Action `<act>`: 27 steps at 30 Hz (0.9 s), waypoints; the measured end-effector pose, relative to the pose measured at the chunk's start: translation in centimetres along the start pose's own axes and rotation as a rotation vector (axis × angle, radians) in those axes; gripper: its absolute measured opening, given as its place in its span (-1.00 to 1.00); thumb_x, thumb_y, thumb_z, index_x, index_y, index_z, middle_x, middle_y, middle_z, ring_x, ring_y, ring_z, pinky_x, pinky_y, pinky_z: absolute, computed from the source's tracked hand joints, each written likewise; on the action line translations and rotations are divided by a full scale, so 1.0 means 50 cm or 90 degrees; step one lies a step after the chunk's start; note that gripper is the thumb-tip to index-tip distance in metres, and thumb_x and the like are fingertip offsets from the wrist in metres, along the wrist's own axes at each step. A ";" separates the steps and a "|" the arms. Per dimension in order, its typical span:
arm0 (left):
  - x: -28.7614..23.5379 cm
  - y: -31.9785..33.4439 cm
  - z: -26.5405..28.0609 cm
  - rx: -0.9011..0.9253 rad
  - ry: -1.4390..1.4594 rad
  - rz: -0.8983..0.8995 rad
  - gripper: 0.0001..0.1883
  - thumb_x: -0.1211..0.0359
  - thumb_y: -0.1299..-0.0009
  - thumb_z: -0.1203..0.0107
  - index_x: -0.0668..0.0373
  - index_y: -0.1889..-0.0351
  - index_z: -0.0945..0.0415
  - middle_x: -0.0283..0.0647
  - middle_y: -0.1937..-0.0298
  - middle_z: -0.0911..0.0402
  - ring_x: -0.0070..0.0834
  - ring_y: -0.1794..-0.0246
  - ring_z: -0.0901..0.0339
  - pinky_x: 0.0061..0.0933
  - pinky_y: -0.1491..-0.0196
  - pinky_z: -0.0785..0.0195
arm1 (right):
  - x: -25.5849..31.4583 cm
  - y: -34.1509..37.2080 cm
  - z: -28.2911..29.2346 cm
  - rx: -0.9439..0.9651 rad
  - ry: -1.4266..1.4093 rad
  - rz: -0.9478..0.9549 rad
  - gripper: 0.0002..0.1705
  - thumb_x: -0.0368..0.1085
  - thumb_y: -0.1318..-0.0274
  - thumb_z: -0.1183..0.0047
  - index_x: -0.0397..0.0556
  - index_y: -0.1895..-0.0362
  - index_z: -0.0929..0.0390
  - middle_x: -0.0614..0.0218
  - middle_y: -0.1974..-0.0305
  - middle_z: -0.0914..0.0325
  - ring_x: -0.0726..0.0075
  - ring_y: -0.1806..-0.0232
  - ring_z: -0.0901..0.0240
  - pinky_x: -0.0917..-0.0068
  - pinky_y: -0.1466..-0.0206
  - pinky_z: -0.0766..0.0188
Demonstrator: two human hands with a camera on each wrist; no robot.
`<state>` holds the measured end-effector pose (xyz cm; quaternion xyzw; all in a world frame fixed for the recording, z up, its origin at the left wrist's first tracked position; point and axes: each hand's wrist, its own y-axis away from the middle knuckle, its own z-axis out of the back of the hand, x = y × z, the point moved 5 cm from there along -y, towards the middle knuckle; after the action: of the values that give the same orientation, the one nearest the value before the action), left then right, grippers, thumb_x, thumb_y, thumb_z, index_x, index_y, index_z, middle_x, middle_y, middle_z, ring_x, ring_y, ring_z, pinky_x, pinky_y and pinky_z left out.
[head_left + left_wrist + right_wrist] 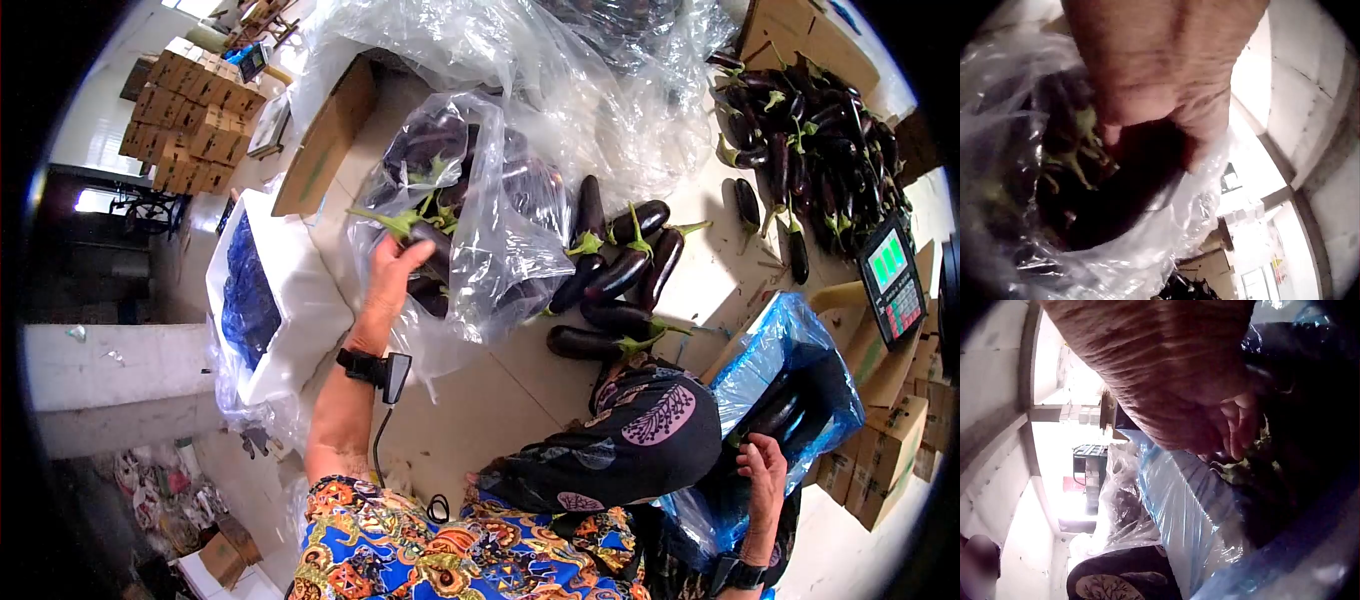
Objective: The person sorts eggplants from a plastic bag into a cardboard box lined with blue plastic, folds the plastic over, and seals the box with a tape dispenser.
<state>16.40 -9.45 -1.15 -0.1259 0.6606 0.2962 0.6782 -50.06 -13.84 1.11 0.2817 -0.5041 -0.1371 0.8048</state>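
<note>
My left hand (398,268) grips a dark eggplant (432,240) at the opening of a clear plastic bag (500,250) filled with eggplants. In the left wrist view the thumb and fingers of that hand (1166,81) curl round the eggplant (1141,181), green stems beside it. On the right, my right hand (762,475) is over a box lined with blue plastic (825,350) that holds eggplants (775,410). Its fingers are bent near green stems (1260,465) in the right wrist view; whether the hand (1179,381) holds one cannot be told.
Several loose eggplants (620,275) lie on the floor between the clear bag and my knee (660,420). A big eggplant pile (830,150) is at the back right, near a scale display (890,275). A white foam box (300,300) stands left; cartons (190,120) are stacked behind.
</note>
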 end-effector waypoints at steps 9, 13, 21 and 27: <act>-0.103 0.112 -0.210 0.212 -0.029 -0.061 -0.51 0.30 -0.42 -0.15 0.26 -0.29 -0.43 -0.28 -0.13 -0.50 -0.47 -0.10 -0.45 -0.41 -0.25 -0.28 | 0.017 -0.001 -0.018 0.021 0.017 0.012 -0.60 -0.14 -0.32 -0.08 -0.17 -0.08 -0.51 0.30 0.18 -0.61 0.50 0.24 -0.51 0.54 0.21 -0.43; 0.035 0.015 -0.142 0.119 -0.326 0.014 -0.42 0.22 -0.38 -0.22 0.32 -0.29 -0.38 -0.10 -0.22 -0.51 -0.32 -0.26 -0.41 -0.30 -0.29 -0.26 | 0.014 0.008 -0.014 0.018 0.026 0.008 -0.60 -0.13 -0.31 -0.08 -0.17 -0.07 -0.52 0.32 0.18 -0.60 0.50 0.25 -0.51 0.54 0.21 -0.42; 0.088 -0.018 -0.108 -0.026 -1.043 -0.358 -0.43 0.45 -0.26 -0.12 0.21 -0.29 -0.34 -0.12 -0.24 -0.44 -0.18 -0.19 -0.33 -0.09 -0.12 -0.23 | -0.006 0.014 -0.009 0.009 0.009 0.001 -0.58 -0.12 -0.28 -0.10 -0.18 -0.06 -0.52 0.35 0.19 -0.59 0.51 0.26 -0.50 0.55 0.22 -0.40; 0.115 -0.053 -0.113 0.004 -1.202 -0.375 -0.51 0.38 -0.30 -0.10 0.25 -0.22 -0.42 -0.16 -0.08 -0.51 -0.24 -0.19 -0.36 -0.13 -0.07 -0.22 | -0.003 0.004 -0.011 0.016 0.032 -0.021 -0.59 -0.14 -0.28 -0.10 -0.18 -0.07 -0.52 0.34 0.18 -0.59 0.50 0.26 -0.50 0.54 0.23 -0.41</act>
<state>12.98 -13.37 -7.87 0.0042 -0.2087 0.0926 0.9736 -49.66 -13.46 0.95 0.3032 -0.4808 -0.1366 0.8113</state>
